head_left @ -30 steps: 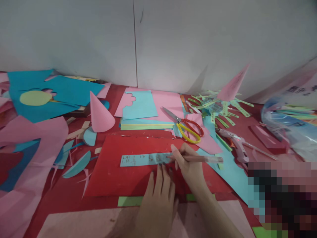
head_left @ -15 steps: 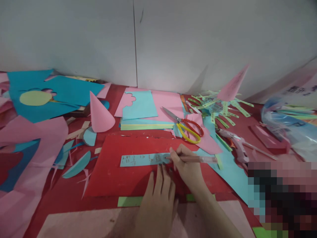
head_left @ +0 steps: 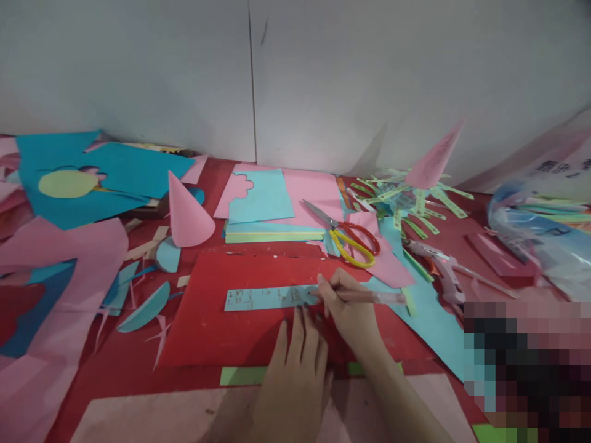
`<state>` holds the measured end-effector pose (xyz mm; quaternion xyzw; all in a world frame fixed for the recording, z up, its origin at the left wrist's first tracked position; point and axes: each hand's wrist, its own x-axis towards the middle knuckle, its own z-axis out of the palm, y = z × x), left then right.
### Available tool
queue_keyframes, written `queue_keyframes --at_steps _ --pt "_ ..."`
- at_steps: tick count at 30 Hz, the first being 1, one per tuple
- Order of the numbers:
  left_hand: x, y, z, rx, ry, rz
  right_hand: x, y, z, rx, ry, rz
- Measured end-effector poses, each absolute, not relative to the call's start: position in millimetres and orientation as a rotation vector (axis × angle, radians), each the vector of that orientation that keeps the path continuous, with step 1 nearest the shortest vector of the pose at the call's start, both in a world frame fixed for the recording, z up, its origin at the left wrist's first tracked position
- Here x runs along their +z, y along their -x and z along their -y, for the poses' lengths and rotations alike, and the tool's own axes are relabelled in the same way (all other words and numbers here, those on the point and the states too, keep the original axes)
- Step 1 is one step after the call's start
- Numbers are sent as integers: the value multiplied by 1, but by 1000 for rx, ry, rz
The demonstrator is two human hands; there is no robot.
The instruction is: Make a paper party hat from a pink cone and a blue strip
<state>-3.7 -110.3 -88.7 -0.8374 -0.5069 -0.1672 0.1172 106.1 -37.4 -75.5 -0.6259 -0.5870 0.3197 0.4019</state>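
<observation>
A light blue paper strip (head_left: 258, 299) with handwritten marks lies on a red sheet (head_left: 217, 335). My left hand (head_left: 298, 363) rests flat with its fingers stretched out, the fingertips at the strip's lower edge. Pinched in my right hand (head_left: 348, 311) is a pen (head_left: 373, 296), its tip at the strip's right part. The strip's right end is partly hidden behind my right hand. Scissors (head_left: 344, 234) with one red and one yellow handle lie beyond my right hand, on pink paper.
At left a pink paper cone (head_left: 187, 215) stands near blue and pink scraps. Another pink cone (head_left: 436, 160) tops green paper strips at the back right. A glue gun (head_left: 443, 271) lies right, near a plastic bag (head_left: 545, 227). Stacked paper (head_left: 272, 235) sits before the wall (head_left: 184, 74).
The pen tip has shifted very slightly on the strip's right part. Both hands stay in nearly the same place.
</observation>
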Motion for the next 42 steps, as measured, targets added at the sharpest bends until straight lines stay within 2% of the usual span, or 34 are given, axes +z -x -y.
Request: queue_keyframes --at_steps 42 --pt "-87 4 109 -469 2453 1478 -78 -107 37 756 1606 1433"
